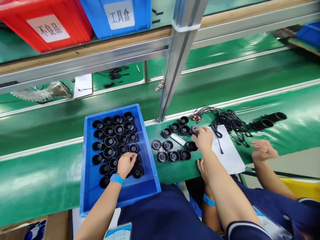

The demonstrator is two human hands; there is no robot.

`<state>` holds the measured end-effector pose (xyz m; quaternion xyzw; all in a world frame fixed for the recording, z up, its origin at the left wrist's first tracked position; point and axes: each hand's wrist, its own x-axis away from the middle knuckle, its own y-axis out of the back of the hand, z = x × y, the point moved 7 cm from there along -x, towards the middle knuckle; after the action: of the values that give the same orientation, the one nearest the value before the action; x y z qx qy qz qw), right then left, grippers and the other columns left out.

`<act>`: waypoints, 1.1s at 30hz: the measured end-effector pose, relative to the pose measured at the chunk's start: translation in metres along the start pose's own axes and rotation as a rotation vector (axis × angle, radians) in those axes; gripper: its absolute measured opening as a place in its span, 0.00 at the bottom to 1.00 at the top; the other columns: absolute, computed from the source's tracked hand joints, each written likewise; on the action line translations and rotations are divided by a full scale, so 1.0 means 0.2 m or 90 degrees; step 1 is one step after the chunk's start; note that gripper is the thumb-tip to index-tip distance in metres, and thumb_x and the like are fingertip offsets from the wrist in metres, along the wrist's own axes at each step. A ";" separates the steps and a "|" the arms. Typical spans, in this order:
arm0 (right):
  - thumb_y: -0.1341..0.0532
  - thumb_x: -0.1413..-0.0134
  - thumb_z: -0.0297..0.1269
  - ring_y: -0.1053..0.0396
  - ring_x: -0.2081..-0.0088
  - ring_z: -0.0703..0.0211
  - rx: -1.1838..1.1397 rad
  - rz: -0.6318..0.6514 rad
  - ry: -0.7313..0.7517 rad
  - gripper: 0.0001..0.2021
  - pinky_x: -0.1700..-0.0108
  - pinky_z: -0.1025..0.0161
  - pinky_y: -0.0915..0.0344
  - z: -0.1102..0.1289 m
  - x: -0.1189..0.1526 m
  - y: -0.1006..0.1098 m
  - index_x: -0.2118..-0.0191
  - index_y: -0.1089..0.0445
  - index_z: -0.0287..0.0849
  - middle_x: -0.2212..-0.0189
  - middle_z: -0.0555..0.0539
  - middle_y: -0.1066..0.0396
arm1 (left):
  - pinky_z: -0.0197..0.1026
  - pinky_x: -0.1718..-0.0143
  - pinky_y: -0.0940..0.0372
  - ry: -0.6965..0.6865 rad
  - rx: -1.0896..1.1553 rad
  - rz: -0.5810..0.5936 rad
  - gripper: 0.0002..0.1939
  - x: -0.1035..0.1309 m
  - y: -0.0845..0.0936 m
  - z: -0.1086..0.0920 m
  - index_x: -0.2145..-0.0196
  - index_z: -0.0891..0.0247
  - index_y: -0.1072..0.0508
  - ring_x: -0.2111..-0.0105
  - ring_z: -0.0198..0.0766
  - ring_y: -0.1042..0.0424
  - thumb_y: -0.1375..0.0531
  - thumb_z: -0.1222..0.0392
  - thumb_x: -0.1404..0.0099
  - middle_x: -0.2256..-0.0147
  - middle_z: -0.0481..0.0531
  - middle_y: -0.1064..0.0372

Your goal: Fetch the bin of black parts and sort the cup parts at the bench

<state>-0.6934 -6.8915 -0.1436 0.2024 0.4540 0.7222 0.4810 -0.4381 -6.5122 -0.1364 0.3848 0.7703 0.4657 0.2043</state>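
Note:
My left hand (pixel 127 164) is over the blue crate (pixel 83 160), its fingers closed at the rim of a black cup-shaped housing (pixel 137 160) near the crate's right side. Several more black housings (pixel 109 152) stand in rows around it, mouths up. On the green table, my right hand (pixel 204 139) reaches to a black round housing (pixel 194 130), with fingers bent around its edge and partly hiding it. Other black housings (pixel 174 156) form a loose group to its left, with a white tube-like piece (pixel 178 139) lying among them.
A co-worker sits at my right, one hand (pixel 265 150) raised and the other (pixel 203 170) under my forearm. Black cables (pixel 228 121), a paper sheet (pixel 227 153) and two black tubes (pixel 262 124) lie there. A metal post (pixel 172 66) and shelf with red (pixel 50 30) and blue (pixel 117 16) bins stand ahead.

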 end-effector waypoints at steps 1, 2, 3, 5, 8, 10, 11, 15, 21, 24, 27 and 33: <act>0.39 0.51 0.36 0.44 0.44 0.35 -0.010 0.005 -0.022 0.16 0.44 0.39 0.45 -0.08 -0.04 0.01 0.55 0.28 0.36 0.45 0.30 0.38 | 0.40 0.65 0.38 0.002 0.001 0.001 0.14 0.00 0.00 0.00 0.64 0.58 0.22 0.69 0.39 0.29 0.45 0.52 0.28 0.71 0.49 0.29; 0.37 0.52 0.36 0.43 0.44 0.36 -0.026 0.017 -0.033 0.16 0.43 0.39 0.45 -0.13 -0.06 0.00 0.56 0.28 0.38 0.46 0.31 0.38 | 0.40 0.65 0.38 0.004 0.002 0.003 0.14 0.00 0.00 0.00 0.64 0.58 0.22 0.69 0.39 0.29 0.45 0.52 0.28 0.71 0.49 0.29; 0.36 0.53 0.37 0.43 0.44 0.37 -0.048 0.031 -0.037 0.15 0.42 0.40 0.45 -0.17 -0.08 -0.01 0.58 0.28 0.39 0.46 0.32 0.37 | 0.40 0.65 0.38 0.005 0.003 0.003 0.13 0.00 0.00 0.00 0.64 0.58 0.22 0.69 0.39 0.29 0.45 0.52 0.28 0.71 0.49 0.29; 0.35 0.54 0.39 0.43 0.42 0.39 -0.105 0.049 -0.045 0.14 0.39 0.42 0.46 -0.22 -0.09 -0.05 0.59 0.28 0.41 0.46 0.35 0.35 | 0.40 0.65 0.38 0.009 0.004 0.004 0.13 0.00 0.00 0.00 0.64 0.58 0.22 0.69 0.39 0.29 0.45 0.53 0.28 0.71 0.49 0.29; 0.34 0.53 0.45 0.43 0.39 0.41 -0.211 0.035 -0.093 0.16 0.35 0.43 0.48 -0.27 -0.07 -0.08 0.61 0.29 0.41 0.45 0.35 0.35 | 0.40 0.66 0.39 0.015 0.006 -0.001 0.13 0.00 0.01 0.01 0.63 0.58 0.22 0.70 0.38 0.29 0.45 0.53 0.28 0.71 0.49 0.29; 0.37 0.50 0.53 0.39 0.43 0.42 -0.294 0.017 -0.159 0.20 0.38 0.43 0.43 -0.33 -0.05 -0.09 0.61 0.31 0.40 0.48 0.34 0.33 | 0.40 0.67 0.39 0.015 0.007 -0.004 0.13 0.00 0.01 0.01 0.63 0.58 0.22 0.70 0.38 0.29 0.45 0.53 0.28 0.71 0.49 0.29; 0.40 0.47 0.58 0.35 0.46 0.44 -0.340 0.013 -0.197 0.23 0.41 0.43 0.38 -0.36 -0.04 -0.10 0.61 0.32 0.40 0.51 0.34 0.31 | 0.39 0.67 0.39 0.014 0.009 -0.005 0.13 0.00 0.02 0.01 0.63 0.58 0.22 0.70 0.38 0.30 0.45 0.52 0.28 0.71 0.49 0.29; 0.52 0.39 0.64 0.26 0.60 0.52 -0.521 0.038 -0.331 0.28 0.55 0.50 0.26 -0.45 0.03 -0.15 0.61 0.35 0.42 0.64 0.40 0.27 | 0.39 0.66 0.39 0.013 0.011 -0.004 0.14 0.00 0.01 0.01 0.63 0.58 0.21 0.70 0.38 0.30 0.45 0.52 0.28 0.71 0.49 0.30; 0.54 0.31 0.53 0.25 0.68 0.59 -0.584 0.093 -0.469 0.22 0.62 0.60 0.26 -0.49 0.12 -0.26 0.65 0.35 0.41 0.71 0.44 0.27 | 0.40 0.64 0.39 0.005 0.004 0.008 0.16 0.00 0.00 0.00 0.62 0.59 0.21 0.69 0.38 0.30 0.46 0.50 0.27 0.72 0.49 0.31; 0.48 0.31 0.49 0.28 0.72 0.62 -0.496 0.115 -0.493 0.19 0.65 0.61 0.28 -0.50 0.15 -0.30 0.67 0.33 0.39 0.73 0.49 0.28 | 0.40 0.65 0.39 0.006 0.000 0.007 0.16 0.00 0.00 0.01 0.62 0.59 0.21 0.69 0.38 0.29 0.46 0.51 0.28 0.72 0.49 0.30; 0.39 0.38 0.44 0.30 0.70 0.61 -0.348 0.107 -0.456 0.13 0.60 0.57 0.29 -0.50 0.15 -0.26 0.67 0.30 0.39 0.74 0.50 0.30 | 0.40 0.65 0.38 0.010 -0.004 0.007 0.16 0.00 0.00 0.02 0.63 0.59 0.22 0.69 0.38 0.29 0.47 0.50 0.28 0.71 0.49 0.30; 0.45 0.41 0.38 0.33 0.53 0.45 -0.171 0.005 -0.223 0.17 0.43 0.44 0.41 -0.31 -0.08 -0.13 0.51 0.27 0.38 0.57 0.36 0.29 | 0.40 0.64 0.38 0.022 0.006 0.002 0.17 0.01 0.00 0.03 0.63 0.59 0.22 0.67 0.39 0.29 0.47 0.50 0.28 0.70 0.50 0.29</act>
<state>-0.7186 -6.9309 -0.1940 0.2603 0.2623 0.7320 0.5724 -0.4349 -6.5069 -0.1388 0.3789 0.7754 0.4687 0.1884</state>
